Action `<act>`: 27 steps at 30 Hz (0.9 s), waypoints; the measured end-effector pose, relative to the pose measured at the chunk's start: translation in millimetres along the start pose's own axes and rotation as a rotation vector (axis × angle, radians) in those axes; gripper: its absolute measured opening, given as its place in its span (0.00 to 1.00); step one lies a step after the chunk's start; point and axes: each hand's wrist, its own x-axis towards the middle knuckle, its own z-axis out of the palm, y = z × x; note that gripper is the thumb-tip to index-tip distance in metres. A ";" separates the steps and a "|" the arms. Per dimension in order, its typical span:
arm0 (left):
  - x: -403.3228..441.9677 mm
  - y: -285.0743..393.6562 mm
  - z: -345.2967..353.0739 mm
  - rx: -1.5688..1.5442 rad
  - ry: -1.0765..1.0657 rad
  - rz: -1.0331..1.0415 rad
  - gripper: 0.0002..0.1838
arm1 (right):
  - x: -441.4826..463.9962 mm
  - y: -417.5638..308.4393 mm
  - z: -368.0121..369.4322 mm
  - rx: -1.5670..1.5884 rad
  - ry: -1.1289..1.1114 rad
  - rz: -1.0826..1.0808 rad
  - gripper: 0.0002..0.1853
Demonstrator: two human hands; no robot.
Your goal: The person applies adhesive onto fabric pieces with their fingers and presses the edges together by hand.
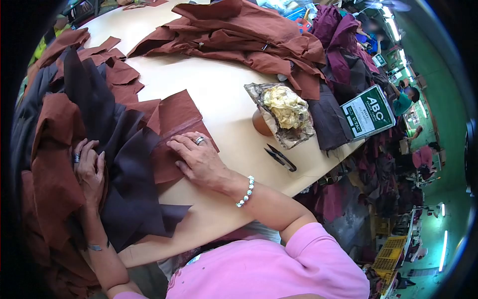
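My left hand (pixel 89 172), with a ring on one finger, rests among the cloth at the left. Its fingers are slightly bent, with a rust-brown fabric piece (pixel 57 149) on one side and dark navy fabric (pixel 132 174) on the other. I see no cloth gripped in it, though its underside is hidden. Lying flat, my right hand (pixel 201 159) presses on a rust-brown panel (pixel 181 117) with a seam across it. Its fingers are stretched out. Black thread snips (pixel 281 158) lie on the table to the right of this hand.
Beyond the snips, a brown cup-like holder (pixel 261 123) stands under a patterned cloth with crumpled yellowish material (pixel 286 107). Rust-brown garments (pixel 234 37) are heaped at the table's (pixel 219 77) far side. A green ABC box (pixel 368 113) sits near the right edge. People work in the background.
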 end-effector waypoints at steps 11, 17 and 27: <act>1.0 4.2 2.5 0.070 0.065 0.053 0.05 | 0.1 0.3 -1.6 -0.004 -0.014 -0.025 0.23; 5.0 7.4 -11.2 0.140 0.014 0.128 0.07 | -0.3 0.5 -1.5 -0.004 -0.027 -0.018 0.23; 0.3 -76.9 -62.5 0.460 0.077 -0.060 0.09 | -0.9 2.4 1.9 -0.017 -0.019 -0.026 0.23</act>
